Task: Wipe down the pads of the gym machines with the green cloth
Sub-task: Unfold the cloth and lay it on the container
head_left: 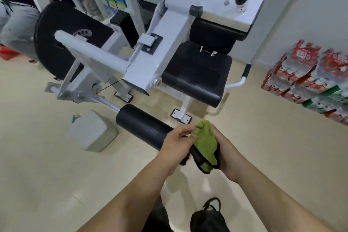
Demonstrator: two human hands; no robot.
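The green cloth (204, 142), black-edged, is bunched between both hands in front of me. My left hand (176, 144) pinches its top left part with curled fingers, and my right hand (225, 151) grips its right side. Both hands hover at the near end of the black roller pad (143, 126) of a white leg machine. Beyond it lie the black seat pad (195, 73) and the black back pad (212, 32).
A pale plastic jug (92, 131) stands on the floor left of the roller. Stacked packs of bottles (310, 79) line the right wall. A black weight plate (62, 43) hangs on the machine's left. A person (15, 11) stands at far left. My black shoe (209, 218) is below.
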